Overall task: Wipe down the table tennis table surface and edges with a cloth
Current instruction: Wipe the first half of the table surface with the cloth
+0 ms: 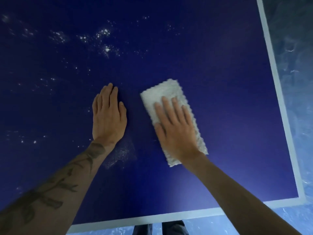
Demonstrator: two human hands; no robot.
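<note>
The dark blue table tennis table (220, 99) fills the view, with white lines along its right and near edges. A folded white cloth (162, 92) lies flat on it, right of centre. My right hand (174, 126) presses down on the cloth with straight fingers, covering its lower half. My left hand (108, 116) rests flat on the bare surface just left of the cloth, fingers straight and together. White dust specks (103, 39) are scattered over the left and far parts of the table. A smeared dusty patch (122, 155) sits near my left wrist.
The table's right edge line (277, 92) and near edge line (169, 216) meet at the corner at lower right. Beyond them is a pale blue marbled floor (298, 65). My dark trouser legs (160, 228) show just below the near edge.
</note>
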